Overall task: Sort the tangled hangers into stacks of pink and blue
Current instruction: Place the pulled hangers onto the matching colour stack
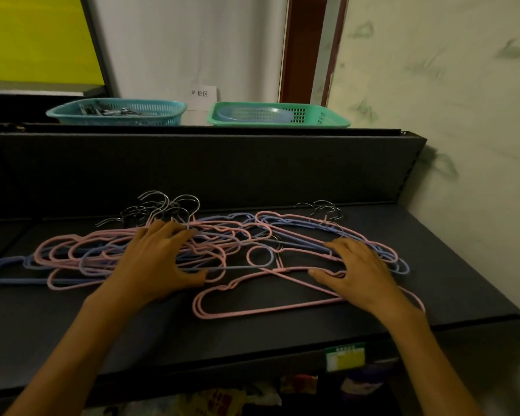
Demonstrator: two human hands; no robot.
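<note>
Head view: tangle of thin pink and blue coated-wire hangers point(228, 244) with metal hooks lies spread across the dark grey shelf point(162, 331).
Left hand point(159, 259): fingers spread, pressing flat on the left heap, gripping nothing.
Right hand point(357, 271): fingers slightly curled, resting on the right heap; whether it has hold of a wire, I cannot tell.
Loose pink hanger point(252, 310): nearest, least entangled.
Advice: pin the heap with the left, draw this one out sideways, freeing hooks before pulling.
</note>
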